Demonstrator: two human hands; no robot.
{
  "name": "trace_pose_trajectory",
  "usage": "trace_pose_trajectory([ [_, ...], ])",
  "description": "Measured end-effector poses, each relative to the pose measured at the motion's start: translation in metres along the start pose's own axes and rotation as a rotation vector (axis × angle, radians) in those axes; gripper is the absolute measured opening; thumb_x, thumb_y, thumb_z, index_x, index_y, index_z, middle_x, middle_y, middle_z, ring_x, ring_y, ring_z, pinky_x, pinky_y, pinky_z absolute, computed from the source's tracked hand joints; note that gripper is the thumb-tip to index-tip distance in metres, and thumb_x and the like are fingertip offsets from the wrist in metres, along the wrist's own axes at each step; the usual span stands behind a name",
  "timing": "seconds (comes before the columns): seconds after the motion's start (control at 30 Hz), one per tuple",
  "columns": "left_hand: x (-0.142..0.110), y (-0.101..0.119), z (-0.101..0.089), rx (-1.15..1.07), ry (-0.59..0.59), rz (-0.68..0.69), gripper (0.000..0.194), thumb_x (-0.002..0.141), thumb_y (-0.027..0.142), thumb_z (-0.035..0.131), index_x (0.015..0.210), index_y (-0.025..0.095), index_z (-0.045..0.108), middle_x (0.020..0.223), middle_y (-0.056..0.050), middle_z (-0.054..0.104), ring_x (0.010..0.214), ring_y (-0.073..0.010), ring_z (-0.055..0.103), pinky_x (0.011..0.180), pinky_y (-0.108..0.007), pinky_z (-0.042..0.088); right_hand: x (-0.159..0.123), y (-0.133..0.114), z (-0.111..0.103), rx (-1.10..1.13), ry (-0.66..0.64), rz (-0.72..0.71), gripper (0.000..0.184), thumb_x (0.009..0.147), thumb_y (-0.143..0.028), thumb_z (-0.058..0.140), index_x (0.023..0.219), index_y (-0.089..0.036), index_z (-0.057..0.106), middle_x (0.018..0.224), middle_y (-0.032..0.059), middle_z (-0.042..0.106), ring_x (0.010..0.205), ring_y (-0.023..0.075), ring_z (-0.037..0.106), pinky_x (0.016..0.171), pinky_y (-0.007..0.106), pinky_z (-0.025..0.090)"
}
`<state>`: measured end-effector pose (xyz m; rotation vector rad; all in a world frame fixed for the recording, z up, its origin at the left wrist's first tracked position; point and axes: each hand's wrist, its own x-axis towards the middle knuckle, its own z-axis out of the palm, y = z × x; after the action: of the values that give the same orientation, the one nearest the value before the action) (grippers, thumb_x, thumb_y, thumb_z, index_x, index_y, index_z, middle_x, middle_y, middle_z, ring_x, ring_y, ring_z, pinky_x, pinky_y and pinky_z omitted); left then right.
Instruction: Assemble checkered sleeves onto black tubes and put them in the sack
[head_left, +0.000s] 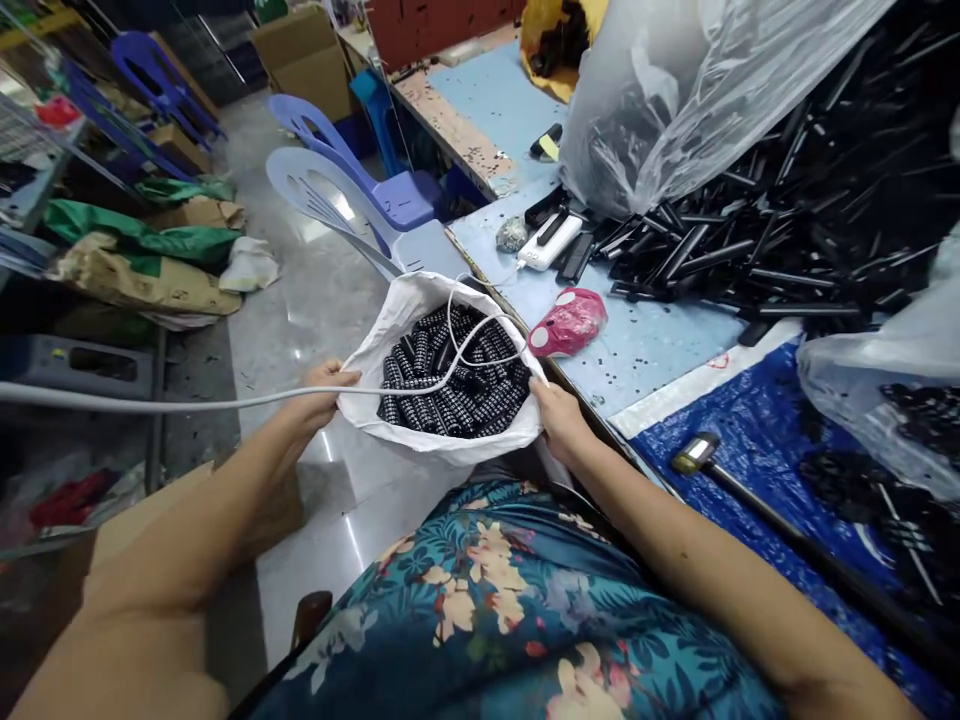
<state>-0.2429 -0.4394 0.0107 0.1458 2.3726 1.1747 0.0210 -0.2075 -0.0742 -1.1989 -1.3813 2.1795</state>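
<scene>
Beside the blue desk (645, 345), my left hand (324, 388) and right hand (556, 415) each have fingers closed on the rim of a white bag (397, 320) of black parts (457, 385).

Even, fairly bright light fills the scene; white glare streaks the polished floor (300, 300) just beyond the left hand's fingers (330, 378) and the clear plastic bag (675, 90) well past the right hand's fingers (541, 392). Shadows are soft. Edges bow with wide-angle distortion, and both forearms nearest the lens blur slightly
</scene>
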Motion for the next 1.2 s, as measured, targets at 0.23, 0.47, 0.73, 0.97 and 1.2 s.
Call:
trace_pose_trajectory([
  [0.23,-0.047,0.037,0.016,0.647,0.276,0.729,0.028,0.083,0.037,0.056,0.059,0.024,0.046,0.062,-0.004,0.049,0.072,-0.0241,0.057,0.071,-0.035,0.041,-0.069,-0.012,-0.042,-0.085,-0.071,-0.010,0.048,0.069,-0.062,0.075,0.084,-0.020,0.059,0.070,-0.0012,0.060,0.061,0.0128,0.056,0.054,0.025,0.040],
  [0.47,-0.094,0.113,0.154,0.557,-0.706,1.439,0.027,0.093,0.035,0.053,0.068,0.023,0.057,0.075,-0.007,0.063,0.072,-0.0203,0.057,0.068,-0.035,0.042,-0.143,-0.008,-0.089,-0.111,-0.071,0.009,0.046,0.079,-0.066,0.070,0.084,-0.020,0.063,0.070,-0.0005,0.060,0.061,0.0123,0.053,0.060,0.028,0.043],
  [0.73,-0.012,0.246,0.264,0.372,-0.161,1.147,0.023,0.095,0.032,0.049,0.080,0.018,0.059,0.080,-0.007,0.060,0.078,-0.0200,0.054,0.075,-0.036,0.039,-0.164,-0.029,-0.119,-0.060,0.160,-0.170,0.038,0.088,-0.059,0.064,0.090,-0.022,0.065,0.077,0.0019,0.063,0.068,0.0148,0.057,0.065,0.029,0.044],
  [0.97,-0.016,0.295,0.399,0.372,-0.315,1.288,0.043,0.093,0.044,0.058,0.125,0.015,0.062,0.126,-0.017,0.063,0.121,-0.0304,0.052,0.100,-0.041,0.037,-0.160,-0.059,-0.135,-0.158,0.233,-0.239,0.034,0.095,-0.054,0.055,0.088,-0.022,0.063,0.077,0.0012,0.061,0.072,0.0150,0.057,0.069,0.029,0.045],
  [1.2,0.000,0.307,0.476,0.603,-0.519,1.342,0.027,0.087,0.040,0.063,0.092,0.015,0.070,0.096,-0.012,0.068,0.116,-0.0338,0.054,0.104,-0.057,0.024,-0.177,-0.068,-0.186,-0.316,0.410,-0.313,0.031,0.098,-0.047,0.051,0.088,-0.020,0.061,0.075,0.0002,0.062,0.071,0.0136,0.057,0.070,0.027,0.046],
])
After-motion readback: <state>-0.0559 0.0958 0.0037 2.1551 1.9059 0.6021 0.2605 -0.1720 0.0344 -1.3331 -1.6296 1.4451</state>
